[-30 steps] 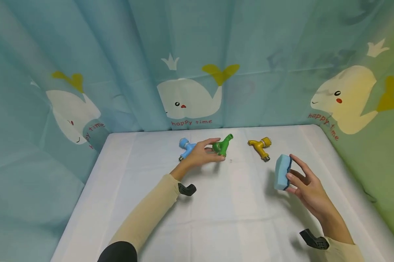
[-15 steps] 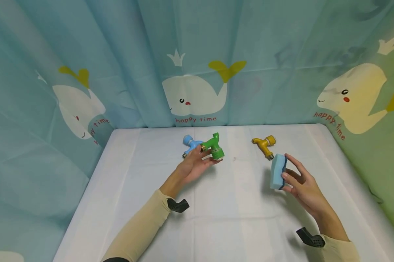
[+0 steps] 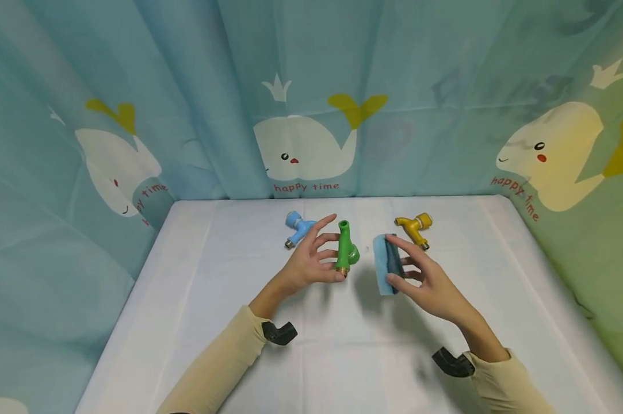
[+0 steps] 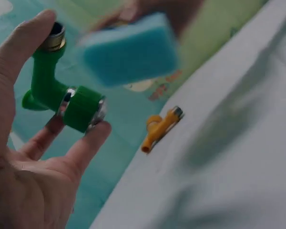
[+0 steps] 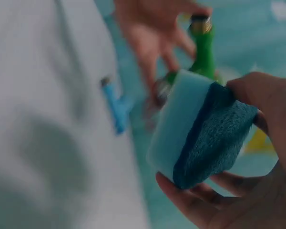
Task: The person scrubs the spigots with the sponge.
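My left hand [image 3: 311, 259] holds a green faucet [image 3: 344, 247] above the table, thumb at its brass threaded end and fingers at the knob, as the left wrist view shows. In my right hand [image 3: 435, 284] is a light blue sponge [image 3: 381, 264] with a dark blue scouring side [image 5: 217, 136], pinched between thumb and fingertips. The sponge's pale face is turned toward the faucet, a short gap apart in the head view. Behind my left hand lies a blue faucet [image 3: 299, 229], partly covered by the fingers. A yellow faucet [image 3: 413, 226] lies beyond the sponge.
A white cloth [image 3: 342, 356] covers the table. Along its back and sides hangs a blue-green curtain [image 3: 197, 115] printed with whales. Each wrist carries a black camera mount [image 3: 280, 333] over a beige sleeve [image 3: 218, 362].
My right hand has brought the sponge left, close to the green faucet. My left hand has turned the green faucet, so its threaded end now points down toward me.
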### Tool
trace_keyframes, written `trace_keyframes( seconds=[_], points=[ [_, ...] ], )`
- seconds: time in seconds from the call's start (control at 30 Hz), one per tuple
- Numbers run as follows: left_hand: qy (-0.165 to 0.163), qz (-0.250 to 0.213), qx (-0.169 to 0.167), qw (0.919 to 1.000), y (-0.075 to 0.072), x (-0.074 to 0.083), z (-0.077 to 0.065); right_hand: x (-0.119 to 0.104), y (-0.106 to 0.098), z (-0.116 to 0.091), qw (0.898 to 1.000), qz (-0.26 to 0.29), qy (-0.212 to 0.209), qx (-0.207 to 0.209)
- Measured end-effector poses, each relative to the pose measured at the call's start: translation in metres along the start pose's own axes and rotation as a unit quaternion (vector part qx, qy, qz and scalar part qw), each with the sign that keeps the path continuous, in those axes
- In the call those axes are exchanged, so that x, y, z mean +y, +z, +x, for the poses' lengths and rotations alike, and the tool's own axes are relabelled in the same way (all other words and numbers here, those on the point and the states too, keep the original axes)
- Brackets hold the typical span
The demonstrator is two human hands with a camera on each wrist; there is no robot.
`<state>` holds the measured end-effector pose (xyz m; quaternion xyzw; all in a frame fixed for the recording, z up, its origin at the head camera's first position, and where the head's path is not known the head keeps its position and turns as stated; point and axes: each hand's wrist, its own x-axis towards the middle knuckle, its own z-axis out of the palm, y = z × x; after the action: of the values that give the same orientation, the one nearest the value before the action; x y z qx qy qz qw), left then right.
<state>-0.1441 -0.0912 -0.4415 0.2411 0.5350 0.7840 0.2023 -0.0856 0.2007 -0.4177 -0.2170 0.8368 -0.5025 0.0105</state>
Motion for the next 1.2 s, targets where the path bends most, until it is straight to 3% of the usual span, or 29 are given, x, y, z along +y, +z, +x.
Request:
trace_keyframes(
  seconds=[0.1, 0.23, 0.47, 0.67, 0.83, 0.93, 1.03, 1.2],
  points=[
    [0.013, 0.044, -0.024, 0.9986, 0.004, 0.001, -0.003, -0.019, 0.013, 0.016, 0.998, -0.022, -0.061, -0.005],
    [0.029, 0.087, -0.028, 0.9953, 0.006, 0.001, -0.007, -0.03, 0.028, 0.027, 0.996, -0.037, -0.085, 0.001],
    [0.059, 0.084, -0.015, 0.9947, 0.004, 0.004, -0.014, -0.03, 0.039, 0.031, 0.988, -0.056, -0.133, 0.047],
    [0.071, 0.057, -0.01, 0.9958, 0.003, 0.011, -0.015, -0.027, 0.034, 0.038, 0.986, -0.073, -0.134, 0.064],
    [0.071, 0.077, -0.006, 0.9944, 0.002, 0.012, -0.015, -0.033, 0.034, 0.037, 0.983, -0.077, -0.167, 0.029],
    [0.07, 0.077, -0.006, 0.9945, 0.003, 0.012, -0.018, -0.029, 0.034, 0.04, 0.979, -0.107, -0.165, 0.05],
    [0.072, 0.091, -0.005, 0.9933, 0.005, 0.011, -0.021, -0.026, 0.035, 0.04, 0.982, -0.095, -0.15, 0.072],
    [0.076, 0.112, -0.001, 0.9908, 0.006, 0.011, -0.023, -0.025, 0.038, 0.042, 0.983, -0.083, -0.155, 0.052]
  ],
)
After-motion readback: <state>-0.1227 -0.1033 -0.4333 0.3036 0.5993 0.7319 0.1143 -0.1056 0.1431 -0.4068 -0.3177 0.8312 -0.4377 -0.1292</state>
